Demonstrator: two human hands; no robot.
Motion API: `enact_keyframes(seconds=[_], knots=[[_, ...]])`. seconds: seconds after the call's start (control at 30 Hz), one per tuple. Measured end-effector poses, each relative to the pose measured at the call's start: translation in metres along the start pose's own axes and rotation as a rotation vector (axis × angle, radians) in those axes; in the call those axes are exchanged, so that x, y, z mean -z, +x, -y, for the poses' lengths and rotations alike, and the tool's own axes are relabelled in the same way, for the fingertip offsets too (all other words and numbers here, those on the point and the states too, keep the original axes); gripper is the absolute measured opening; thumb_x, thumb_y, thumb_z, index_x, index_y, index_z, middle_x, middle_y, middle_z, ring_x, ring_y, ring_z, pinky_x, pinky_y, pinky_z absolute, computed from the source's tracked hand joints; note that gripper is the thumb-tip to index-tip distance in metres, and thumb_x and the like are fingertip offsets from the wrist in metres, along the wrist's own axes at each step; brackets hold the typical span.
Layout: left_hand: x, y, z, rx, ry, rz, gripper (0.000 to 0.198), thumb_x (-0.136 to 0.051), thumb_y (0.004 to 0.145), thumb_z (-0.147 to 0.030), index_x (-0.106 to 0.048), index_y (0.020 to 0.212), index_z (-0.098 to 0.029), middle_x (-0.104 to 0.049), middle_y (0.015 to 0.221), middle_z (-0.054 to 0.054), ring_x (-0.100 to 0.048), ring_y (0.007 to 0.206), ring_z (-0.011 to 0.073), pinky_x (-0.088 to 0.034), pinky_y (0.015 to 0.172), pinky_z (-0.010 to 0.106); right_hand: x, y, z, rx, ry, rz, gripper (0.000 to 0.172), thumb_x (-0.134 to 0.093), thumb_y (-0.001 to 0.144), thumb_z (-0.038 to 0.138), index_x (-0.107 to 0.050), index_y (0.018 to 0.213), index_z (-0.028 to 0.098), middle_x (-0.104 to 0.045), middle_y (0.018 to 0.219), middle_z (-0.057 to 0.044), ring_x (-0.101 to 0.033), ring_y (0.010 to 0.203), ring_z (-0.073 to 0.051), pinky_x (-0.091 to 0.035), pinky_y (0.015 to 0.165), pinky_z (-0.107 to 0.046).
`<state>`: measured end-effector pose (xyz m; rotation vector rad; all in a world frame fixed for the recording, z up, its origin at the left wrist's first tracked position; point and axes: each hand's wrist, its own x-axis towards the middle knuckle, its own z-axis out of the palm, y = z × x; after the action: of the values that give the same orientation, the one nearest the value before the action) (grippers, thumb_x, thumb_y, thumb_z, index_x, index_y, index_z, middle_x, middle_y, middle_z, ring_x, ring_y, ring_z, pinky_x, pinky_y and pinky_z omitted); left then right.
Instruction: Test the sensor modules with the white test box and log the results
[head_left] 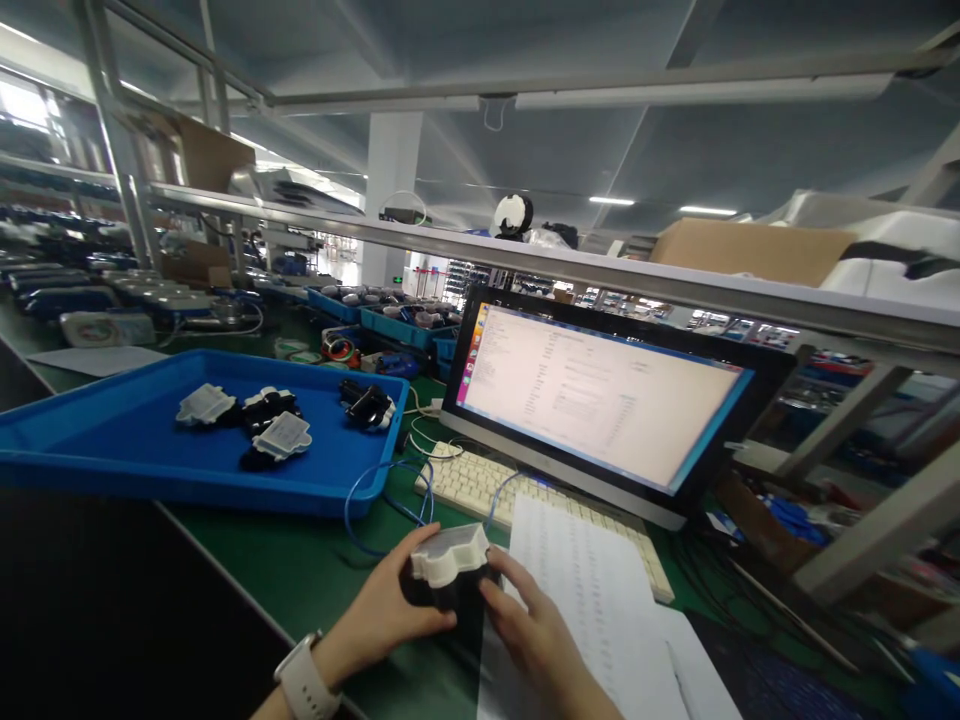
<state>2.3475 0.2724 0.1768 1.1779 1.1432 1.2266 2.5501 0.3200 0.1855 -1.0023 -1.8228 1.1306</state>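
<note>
Between my two hands is a black device with a white, wavy-edged cover (451, 556), held above the green bench near its front edge. My left hand (390, 598) wraps the device's left side, its thumb underneath and fingers along the top edge. At the right side, my right hand (529, 615) grips it with thumb and fingertips. A blue cable (352, 520) loops just behind the device. Several similar black-and-white devices (281, 437) lie in the blue tray (247, 490) to the left. What the device is for cannot be made out.
Behind my hands stand a cream keyboard (469, 487) and a monitor (600, 390) with a lit screen. Printed sheets (577, 570) lie to the right, with a pen (681, 680) on the paper. A shelf (585, 262) crosses above the monitor. Blue bins (401, 326) sit farther back.
</note>
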Motion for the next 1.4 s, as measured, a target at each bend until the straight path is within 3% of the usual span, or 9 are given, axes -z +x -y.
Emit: enact_keyframes(seconds=[0.13, 0.23, 0.33, 0.5, 0.67, 0.83, 0.97, 1.1, 1.4], knots=[[-0.011, -0.002, 0.001, -0.108, 0.234, -0.101, 0.095, -0.079, 0.050, -0.023, -0.035, 0.133, -0.017, -0.042, 0.134, 0.014, -0.042, 0.124, 0.0297, -0.029, 0.109, 0.045, 0.010, -0.001, -0.008, 0.112, -0.190, 0.064, 0.032, -0.054, 0.087, 0.037, -0.062, 0.115, 0.025, -0.053, 0.129, -0.010, -0.048, 0.119, -0.027, -0.037, 0.101, -0.045], [-0.022, 0.001, 0.009, -0.259, 0.528, -0.194, 0.088, -0.069, 0.057, -0.013, -0.032, 0.136, -0.020, -0.038, 0.134, 0.013, -0.043, 0.123, 0.0294, -0.033, 0.106, 0.049, 0.025, -0.006, -0.014, 0.405, -0.442, 0.070, 0.026, -0.049, 0.086, 0.021, -0.065, 0.107, 0.025, -0.056, 0.126, -0.011, -0.047, 0.120, -0.027, -0.039, 0.100, -0.048], [-0.025, 0.004, 0.016, -0.359, 0.755, -0.162, 0.090, -0.062, 0.058, -0.007, -0.025, 0.139, -0.023, -0.038, 0.134, 0.013, -0.046, 0.120, 0.0282, -0.041, 0.101, 0.047, 0.046, -0.015, -0.014, 0.632, -0.709, -0.030, 0.028, -0.046, 0.082, 0.011, -0.065, 0.100, 0.022, -0.058, 0.121, -0.013, -0.052, 0.114, -0.026, -0.049, 0.090, -0.045], [-0.024, -0.005, 0.013, -0.437, 1.009, -0.176, 0.094, -0.069, 0.059, -0.011, -0.023, 0.140, -0.022, -0.037, 0.137, 0.015, -0.043, 0.124, 0.0311, -0.044, 0.099, 0.048, 0.084, -0.036, -0.014, 0.513, -0.772, -0.273, 0.022, -0.051, 0.084, 0.020, -0.063, 0.102, 0.024, -0.058, 0.116, -0.009, -0.058, 0.104, -0.024, -0.053, 0.084, -0.042], [-0.017, -0.020, 0.008, -0.683, 1.175, -0.154, 0.065, -0.073, 0.067, -0.025, -0.045, 0.125, -0.022, -0.032, 0.143, 0.013, -0.029, 0.133, 0.0334, -0.039, 0.102, 0.055, 0.109, -0.051, -0.017, 0.247, -0.419, -0.643, 0.022, -0.062, 0.078, 0.034, -0.065, 0.096, 0.021, -0.060, 0.109, -0.008, -0.056, 0.102, -0.025, -0.047, 0.090, -0.044], [-0.009, -0.021, 0.013, -0.797, 1.246, -0.102, 0.046, -0.065, 0.077, -0.025, -0.050, 0.121, -0.023, -0.036, 0.142, 0.012, -0.033, 0.132, 0.0304, -0.043, 0.100, 0.051, 0.120, -0.051, -0.014, -0.046, 0.177, -0.981, 0.028, -0.070, 0.068, 0.036, -0.065, 0.091, 0.021, -0.062, 0.095, -0.001, -0.058, 0.083, -0.015, -0.051, 0.070, -0.025], [-0.007, -0.019, 0.016, -0.771, 1.194, -0.094, 0.044, -0.061, 0.080, -0.023, -0.050, 0.123, -0.024, -0.036, 0.142, 0.011, -0.034, 0.132, 0.0293, -0.047, 0.098, 0.045, 0.127, -0.046, -0.008, -0.124, 0.526, -1.050, 0.018, -0.068, 0.062, 0.026, -0.065, 0.079, 0.021, -0.061, 0.086, 0.000, -0.056, 0.075, -0.012, -0.049, 0.055, -0.017], [-0.010, -0.016, 0.014, -0.733, 1.173, -0.108, 0.041, -0.058, 0.082, -0.020, -0.050, 0.122, -0.022, -0.036, 0.142, 0.011, -0.033, 0.133, 0.0292, -0.046, 0.099, 0.046, 0.136, -0.043, 0.002, -0.295, 0.782, -1.160, 0.009, -0.057, 0.064, 0.022, -0.062, 0.072, 0.019, -0.058, 0.077, -0.001, -0.053, 0.064, -0.011, -0.047, 0.047, -0.018], [-0.013, -0.001, 0.017, -0.740, 1.198, -0.156, 0.041, -0.059, 0.080, -0.018, -0.051, 0.120, -0.022, -0.039, 0.141, 0.011, -0.036, 0.131, 0.0294, -0.048, 0.097, 0.045, 0.143, -0.046, 0.001, -0.400, 1.165, -1.168, 0.018, -0.043, 0.078, 0.024, -0.056, 0.069, 0.016, -0.041, 0.059, 0.002, -0.038, 0.043, -0.006, -0.034, 0.035, -0.015]])
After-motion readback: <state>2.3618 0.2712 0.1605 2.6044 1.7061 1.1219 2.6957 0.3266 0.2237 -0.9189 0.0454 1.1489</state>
